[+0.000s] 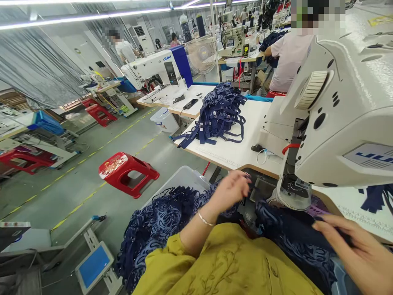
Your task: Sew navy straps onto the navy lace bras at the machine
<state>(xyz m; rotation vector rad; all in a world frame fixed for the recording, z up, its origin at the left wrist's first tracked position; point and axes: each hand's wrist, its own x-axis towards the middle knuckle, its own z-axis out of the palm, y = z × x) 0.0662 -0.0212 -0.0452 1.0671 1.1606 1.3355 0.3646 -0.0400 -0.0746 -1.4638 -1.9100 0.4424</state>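
Observation:
My right hand pinches the edge of a navy lace bra between thumb and fingers. The bra stretches across my lap, just below the sewing machine head. My left hand, slightly blurred, is raised in front of the table edge with its fingers curled together. Something small and dark shows at its fingertips, too unclear to name. Left of my lap, a heap of navy patterned pieces fills a clear plastic bin. On the white table lies a pile of navy pieces with straps.
A red stool stands on the floor to the left. Beyond the pile are a second sewing machine, a fan and a lidded white box. A person in a pale shirt sits at the upper right.

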